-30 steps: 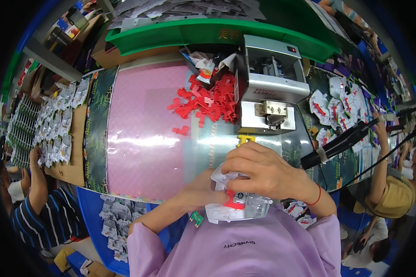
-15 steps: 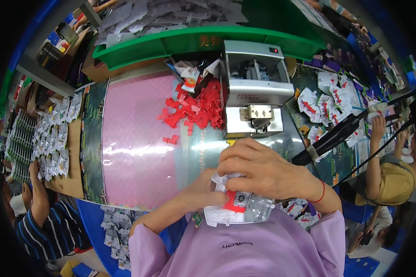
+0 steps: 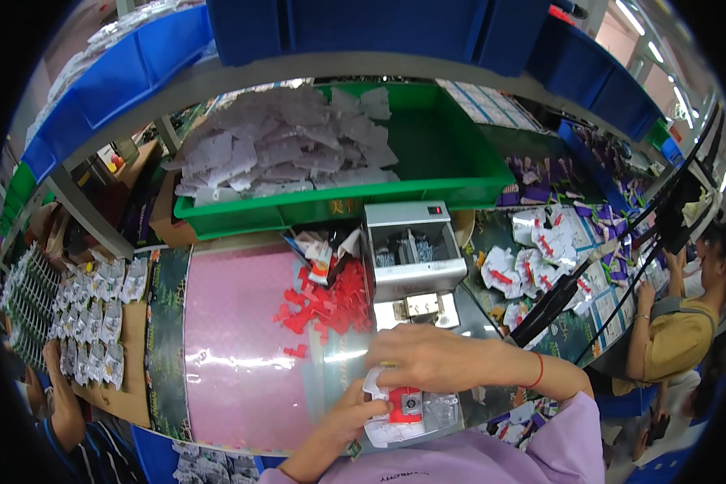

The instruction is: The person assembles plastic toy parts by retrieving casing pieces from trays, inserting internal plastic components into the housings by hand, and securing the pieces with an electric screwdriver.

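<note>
A white and clear plastic housing (image 3: 394, 436) is resting in the person's hands, just above the near edge of the bench and close to the lilac shirt (image 3: 492, 460). A red plastic piece (image 3: 397, 415) is lying inside the housing, with a dark round part (image 3: 411, 402) showing beside it. The left hand (image 3: 353, 418) is gripping the housing at its left side, the thumb pressing over the rim toward the red piece. The right hand (image 3: 421, 355) is arching over the far edge with its fingers curled; the fingertips are blurring, so one cannot tell whether they are pinching anything. A red cord (image 3: 539, 369) is circling the right wrist.

Beyond the hands, a silver machine (image 3: 418, 278) is standing on the bench, and a heap of loose red pieces (image 3: 340, 297) is spreading just to its left, partly over a pink sheet (image 3: 238, 315). Behind them a green tray (image 3: 274, 216) is holding a pile of translucent plastic parts (image 3: 290, 149). On the right, white housings with red pieces (image 3: 500, 273) are lying near a black bar (image 3: 547, 310). At far left, a co-worker's hand (image 3: 52, 355) is reaching beside rows of small grey parts (image 3: 93, 327).
</note>
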A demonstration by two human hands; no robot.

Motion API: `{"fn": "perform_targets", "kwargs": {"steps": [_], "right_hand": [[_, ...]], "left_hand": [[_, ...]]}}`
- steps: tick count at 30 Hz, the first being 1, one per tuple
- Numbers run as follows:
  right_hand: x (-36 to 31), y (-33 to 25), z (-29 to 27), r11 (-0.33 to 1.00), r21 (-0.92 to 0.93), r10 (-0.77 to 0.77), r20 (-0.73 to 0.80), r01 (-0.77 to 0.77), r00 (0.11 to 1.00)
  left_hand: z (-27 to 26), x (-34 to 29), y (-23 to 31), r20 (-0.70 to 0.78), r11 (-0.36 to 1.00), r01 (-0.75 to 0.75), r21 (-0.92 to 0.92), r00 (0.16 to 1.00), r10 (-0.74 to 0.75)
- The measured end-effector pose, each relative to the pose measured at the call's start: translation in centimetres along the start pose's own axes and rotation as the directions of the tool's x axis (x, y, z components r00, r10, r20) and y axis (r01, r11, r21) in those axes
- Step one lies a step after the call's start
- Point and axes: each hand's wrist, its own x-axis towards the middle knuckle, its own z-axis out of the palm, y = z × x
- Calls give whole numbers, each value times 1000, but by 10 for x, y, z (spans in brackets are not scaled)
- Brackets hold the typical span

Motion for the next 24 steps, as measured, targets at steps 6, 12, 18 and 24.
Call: {"fn": "perform_targets", "kwargs": {"steps": [6, 12, 18, 24], "right_hand": [[34, 66, -88, 963, -171, 154, -284, -208, 946], [43, 195, -119, 846, -106, 407, -504, -522, 762], [97, 238, -96, 622, -525, 287, -537, -581, 793], [112, 259, -90, 401, -673, 395, -486, -622, 780]], "left_hand": [[1, -5, -3, -127, 1000, 25, 4, 992, -24], [4, -10, 0, -199, 1000, 18, -22, 980, -22], [7, -21, -3, -350, 996, -56, -75, 936, 26], [1, -16, -13, -305, 988, -105, -116, 950, 65]]}}
